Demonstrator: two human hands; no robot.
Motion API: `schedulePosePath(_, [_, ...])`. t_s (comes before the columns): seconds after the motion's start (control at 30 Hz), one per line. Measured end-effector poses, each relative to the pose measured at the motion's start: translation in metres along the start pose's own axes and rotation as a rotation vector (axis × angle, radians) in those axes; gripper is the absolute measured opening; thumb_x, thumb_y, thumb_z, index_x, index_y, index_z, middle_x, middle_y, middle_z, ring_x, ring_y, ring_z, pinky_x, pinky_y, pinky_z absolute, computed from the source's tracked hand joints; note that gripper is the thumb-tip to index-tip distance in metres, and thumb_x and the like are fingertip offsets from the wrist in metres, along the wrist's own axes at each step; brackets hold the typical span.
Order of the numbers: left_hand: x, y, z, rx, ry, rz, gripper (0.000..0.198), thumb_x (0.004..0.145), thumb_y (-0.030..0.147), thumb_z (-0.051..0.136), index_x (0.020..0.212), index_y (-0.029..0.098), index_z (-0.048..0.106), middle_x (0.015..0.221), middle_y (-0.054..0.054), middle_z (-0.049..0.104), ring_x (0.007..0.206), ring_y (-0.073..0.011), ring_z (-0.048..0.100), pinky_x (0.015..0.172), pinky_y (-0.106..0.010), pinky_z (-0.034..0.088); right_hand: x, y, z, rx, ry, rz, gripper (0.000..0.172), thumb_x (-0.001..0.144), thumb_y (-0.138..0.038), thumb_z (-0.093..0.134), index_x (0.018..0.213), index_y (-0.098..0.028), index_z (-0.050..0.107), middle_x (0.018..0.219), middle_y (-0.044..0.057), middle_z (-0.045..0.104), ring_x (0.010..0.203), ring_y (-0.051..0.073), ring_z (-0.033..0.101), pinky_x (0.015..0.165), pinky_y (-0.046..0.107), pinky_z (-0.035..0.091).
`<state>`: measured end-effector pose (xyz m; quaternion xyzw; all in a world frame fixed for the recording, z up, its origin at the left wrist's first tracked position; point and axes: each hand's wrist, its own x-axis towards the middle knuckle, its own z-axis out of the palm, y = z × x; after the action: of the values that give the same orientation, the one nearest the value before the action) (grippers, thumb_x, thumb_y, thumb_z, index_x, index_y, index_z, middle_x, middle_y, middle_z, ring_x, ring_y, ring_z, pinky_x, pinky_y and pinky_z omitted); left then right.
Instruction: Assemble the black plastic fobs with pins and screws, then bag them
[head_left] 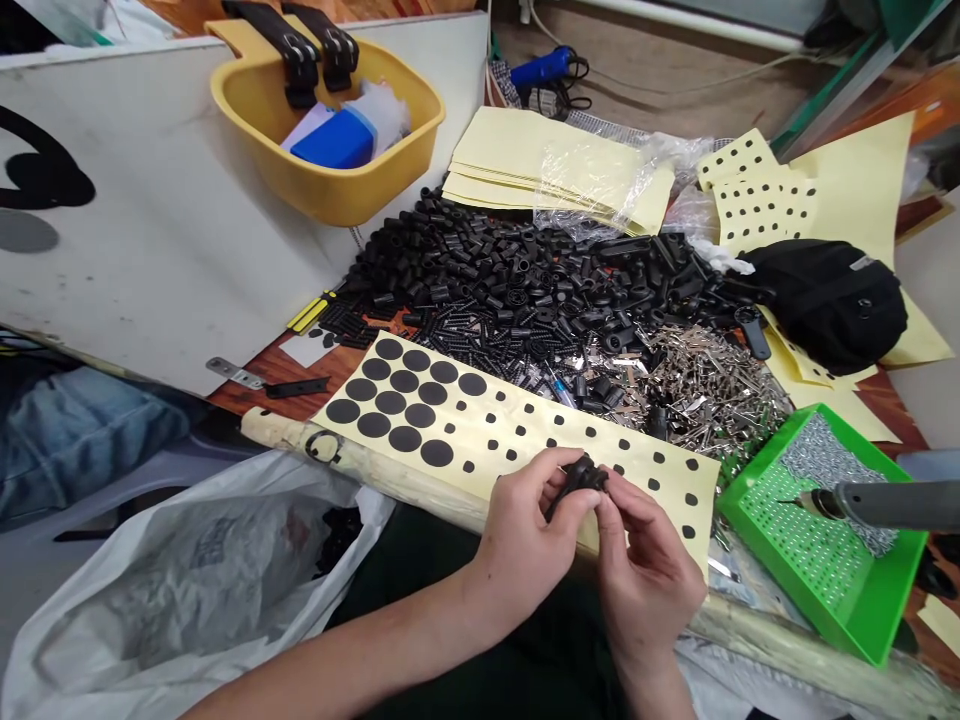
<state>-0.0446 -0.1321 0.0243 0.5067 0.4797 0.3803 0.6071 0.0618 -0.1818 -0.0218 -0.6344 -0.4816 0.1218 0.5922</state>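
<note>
A small black plastic part (583, 474) is pinched between both hands, just over the near edge of the sticker sheet. My left hand (529, 530) closes around it from the left, thumb on top. From the right, the fingertips of my right hand (646, 565) press against its other end. Fingers cover much of the part, so its full shape is hidden. Under and beyond my hands lies a pale yellow sheet (544, 425) with big black round stickers on its left and small black dots on its right.
Behind the sheet spreads a heap of black plastic parts (517, 260), with metal pieces (720, 390) on its right. A green tray (892, 600) holds small screws below a screwdriver (877, 503). A yellow bin (330, 195) hangs upper left; a white bag (187, 570) sits lower left.
</note>
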Motion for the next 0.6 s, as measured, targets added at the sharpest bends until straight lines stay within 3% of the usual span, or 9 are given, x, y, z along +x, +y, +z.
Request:
schedulePosePath(0.13, [0.001, -0.001, -0.003, -0.022, -0.005, -0.018, 0.021, 0.078, 0.020, 0.060, 0.100, 0.017, 0.063, 0.076, -0.001, 0.067, 0.070, -0.0136, 0.062, 0.066, -0.023, 0.048, 0.009, -0.009, -0.006, 0.078, -0.096, 0.024, 0.016, 0.077, -0.015, 0.068, 0.092, -0.019, 0.069, 0.097, 0.009, 0.071, 0.093, 0.023, 0.068, 0.082, 0.039, 0.058])
schedulePosePath(0.27, [0.001, 0.001, -0.007, -0.042, -0.026, -0.079, 0.022, 0.078, 0.021, 0.059, 0.099, 0.017, 0.064, 0.070, 0.001, 0.062, 0.064, -0.0122, 0.057, 0.061, -0.023, 0.046, 0.023, -0.016, -0.014, 0.150, -0.199, 0.228, 0.014, 0.081, -0.026, 0.066, 0.093, -0.019, 0.070, 0.095, 0.009, 0.072, 0.087, 0.021, 0.069, 0.075, 0.032, 0.058])
schedulePosePath(0.43, [-0.002, 0.005, -0.010, 0.011, -0.109, -0.069, 0.025, 0.078, 0.018, 0.058, 0.102, 0.018, 0.066, 0.069, 0.001, 0.060, 0.061, -0.0109, 0.053, 0.058, -0.022, 0.044, 0.038, 0.000, -0.019, 0.369, -0.415, 0.491, 0.022, 0.079, -0.037, 0.070, 0.096, -0.023, 0.071, 0.097, 0.006, 0.074, 0.088, 0.017, 0.069, 0.078, 0.026, 0.055])
schedulePosePath(0.6, [-0.006, 0.002, -0.012, 0.086, -0.157, 0.018, 0.026, 0.079, 0.016, 0.058, 0.103, 0.018, 0.066, 0.082, -0.003, 0.068, 0.073, -0.0145, 0.060, 0.068, -0.025, 0.048, 0.041, 0.010, -0.022, 0.466, -0.527, 0.533, 0.021, 0.075, -0.035, 0.074, 0.094, -0.026, 0.074, 0.090, 0.004, 0.075, 0.079, 0.015, 0.069, 0.074, 0.024, 0.055])
